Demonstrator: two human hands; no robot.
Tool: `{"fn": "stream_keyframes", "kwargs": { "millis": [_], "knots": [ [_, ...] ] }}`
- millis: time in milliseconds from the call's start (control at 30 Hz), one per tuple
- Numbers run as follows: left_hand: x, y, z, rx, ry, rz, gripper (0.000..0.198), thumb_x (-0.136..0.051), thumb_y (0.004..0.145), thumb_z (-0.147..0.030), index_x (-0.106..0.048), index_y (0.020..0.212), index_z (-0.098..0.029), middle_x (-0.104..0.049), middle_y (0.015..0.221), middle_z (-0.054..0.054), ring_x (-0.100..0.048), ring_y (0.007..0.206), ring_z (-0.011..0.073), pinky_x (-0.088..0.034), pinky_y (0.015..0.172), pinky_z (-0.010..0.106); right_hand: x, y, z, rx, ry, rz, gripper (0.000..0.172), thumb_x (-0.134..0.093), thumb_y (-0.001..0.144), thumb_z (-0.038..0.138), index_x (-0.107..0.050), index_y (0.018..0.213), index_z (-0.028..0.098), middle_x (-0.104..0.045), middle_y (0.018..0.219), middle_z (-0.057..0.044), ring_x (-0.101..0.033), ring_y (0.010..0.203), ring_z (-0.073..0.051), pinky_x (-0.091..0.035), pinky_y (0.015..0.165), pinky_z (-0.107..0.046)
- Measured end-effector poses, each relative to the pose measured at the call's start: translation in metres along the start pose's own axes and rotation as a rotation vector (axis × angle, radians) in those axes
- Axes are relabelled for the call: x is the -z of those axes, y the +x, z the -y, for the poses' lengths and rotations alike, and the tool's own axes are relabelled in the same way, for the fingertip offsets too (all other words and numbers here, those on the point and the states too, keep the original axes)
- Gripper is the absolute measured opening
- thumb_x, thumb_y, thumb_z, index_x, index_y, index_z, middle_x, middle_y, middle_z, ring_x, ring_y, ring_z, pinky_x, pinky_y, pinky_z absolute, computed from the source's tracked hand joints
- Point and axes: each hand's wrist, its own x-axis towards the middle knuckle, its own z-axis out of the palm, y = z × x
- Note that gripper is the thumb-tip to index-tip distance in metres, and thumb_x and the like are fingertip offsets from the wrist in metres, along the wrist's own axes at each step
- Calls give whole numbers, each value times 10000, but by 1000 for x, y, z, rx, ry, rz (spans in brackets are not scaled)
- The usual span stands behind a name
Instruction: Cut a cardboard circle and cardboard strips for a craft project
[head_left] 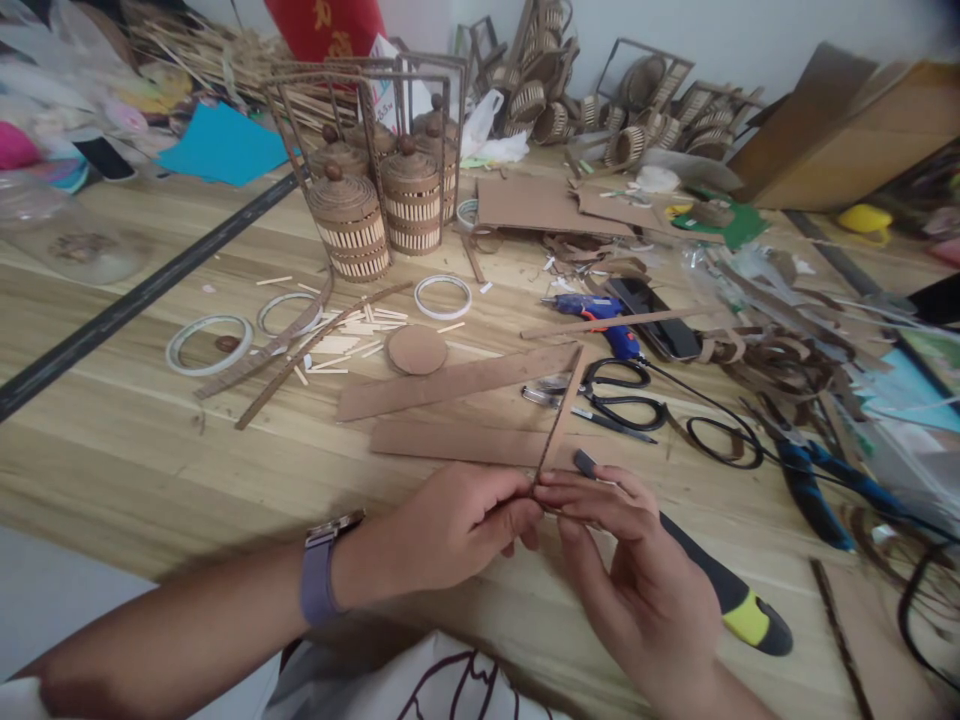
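A narrow cardboard strip (561, 418) stands up at a slant from between my hands, its lower end pinched by the thumb and fingers of my left hand (442, 525). My right hand (645, 570) closes on the same end from the other side, fingertips meeting those of the left. Partly hidden beneath the right hand lies a tool with a black and yellow handle (739, 595). Just beyond the hands are two wider flat cardboard strips (457, 442), a cardboard disc (417, 350) and black-handled scissors (626, 410).
Lidded woven canisters in frames (349, 225) stand at the back. Tape rolls (442, 297) and small wooden sticks (360, 325) lie left of centre. To the right are a blue glue gun (600, 312), a phone (652, 315), blue-handled pliers (814, 490), curled strips and a cardboard box (847, 140).
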Motion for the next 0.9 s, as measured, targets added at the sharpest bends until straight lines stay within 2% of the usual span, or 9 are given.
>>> {"fn": "stream_keyframes", "kwargs": {
  "millis": [200,333,567,767,900],
  "knots": [
    [0,-1,-3,-24,45,2,345,-423,1025,-274,-647,785,-168,-637,693,2,-569,615,114,-413,599,212,1,-1,1,-6,-10,-11,219,-607,901,74,-595,1030,251,-809,925,-10,-781,874,-200,-484,984,-421],
    [1,-2,-3,-52,47,27,352,-434,1030,-257,-649,766,-167,-651,693,7,-589,613,111,-420,600,204,4,1,2,-72,20,-53,155,-592,935,130,-583,1007,266,-804,853,0,-785,826,-221,-520,964,-458],
    [6,-2,-4,-81,67,90,370,-426,1035,-295,-673,792,-167,-638,698,7,-585,646,120,-414,619,205,7,7,6,-187,197,-67,97,-559,989,174,-583,938,253,-783,827,-17,-775,833,-194,-609,814,-347],
    [3,-1,-3,32,-77,45,356,-510,1009,-441,-631,819,-165,-651,706,-2,-567,610,113,-386,558,198,6,5,3,-15,130,-25,118,-594,957,138,-602,1018,238,-774,873,-17,-767,878,-198,-579,912,-402],
    [0,0,-1,37,-40,15,395,-423,1045,-407,-584,766,-179,-659,699,7,-605,630,122,-424,601,209,4,7,2,26,-36,20,110,-690,919,197,-652,1008,249,-776,921,-47,-758,893,-234,-601,781,-391]
  ]
}}
